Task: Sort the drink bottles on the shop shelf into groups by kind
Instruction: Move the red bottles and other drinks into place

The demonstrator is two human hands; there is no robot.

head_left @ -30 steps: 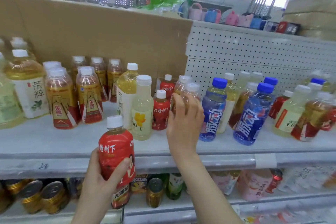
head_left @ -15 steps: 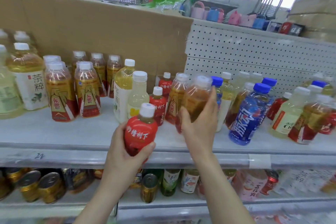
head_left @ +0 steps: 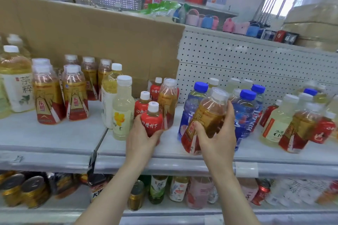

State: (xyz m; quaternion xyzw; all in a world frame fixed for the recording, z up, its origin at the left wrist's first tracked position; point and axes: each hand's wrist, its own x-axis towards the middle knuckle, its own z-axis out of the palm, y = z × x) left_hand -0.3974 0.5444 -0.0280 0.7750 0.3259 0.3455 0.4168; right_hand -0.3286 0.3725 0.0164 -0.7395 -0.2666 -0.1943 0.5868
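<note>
The tilted amber tea bottle (head_left: pixel 206 120) could be knocking over the blue-capped bottles (head_left: pixel 246 113) crowding just behind it. The right hand (head_left: pixel 217 139) is clamping that bottle over the shelf (head_left: pixel 54 140) front; the left hand (head_left: pixel 143 139) is curling round a small red bottle (head_left: pixel 152 123), beside matching red ones (head_left: pixel 143 105).

The amber tea bottle (head_left: pixel 210 115) is made of clear, glossy plastic, with a white plastic cap. The small red bottle (head_left: pixel 152 123) is wrapped in shiny red film. Translucent, glossy plastic is seen on the blue bottles (head_left: pixel 245 115). The shelf (head_left: pixel 45 139) is finished in matt pale grey. Matt brown cardboard (head_left: pixel 102 38) and a perforated white panel (head_left: pixel 256 64) are seen. The cans (head_left: pixel 33 187) are topped with shiny gold metal lids.
</note>
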